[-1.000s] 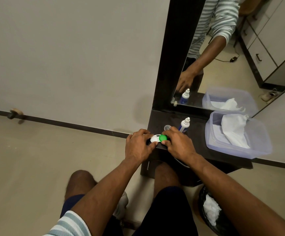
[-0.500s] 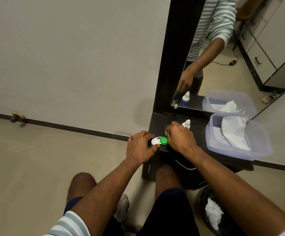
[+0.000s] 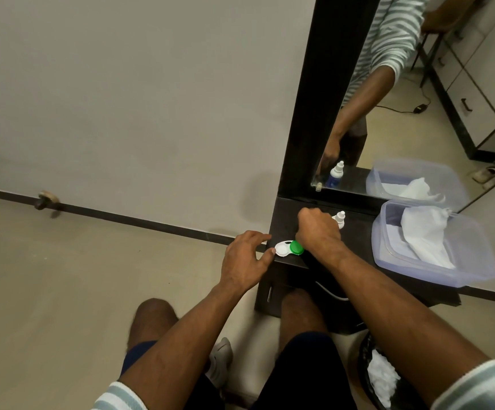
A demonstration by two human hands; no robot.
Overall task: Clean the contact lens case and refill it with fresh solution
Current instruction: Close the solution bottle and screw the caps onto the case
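1. A white plastic contact lens case (image 3: 287, 249) with one green screw cap (image 3: 296, 247) on its right well sits at the front left corner of the dark worktop (image 3: 358, 241); its left well is uncapped.
2. The left hand (image 3: 244, 260) hovers just beside the case, fingers spread and relaxed, thumb tip near the open well.
3. The right hand (image 3: 318, 232) is curled into a fist behind the case; what it holds, if anything, cannot be told.
4. A small white-nozzled solution bottle (image 3: 339, 218) stands just behind that fist.
5. A clear plastic tub (image 3: 477, 261) holding white tissue (image 3: 423, 235) sits at the right.
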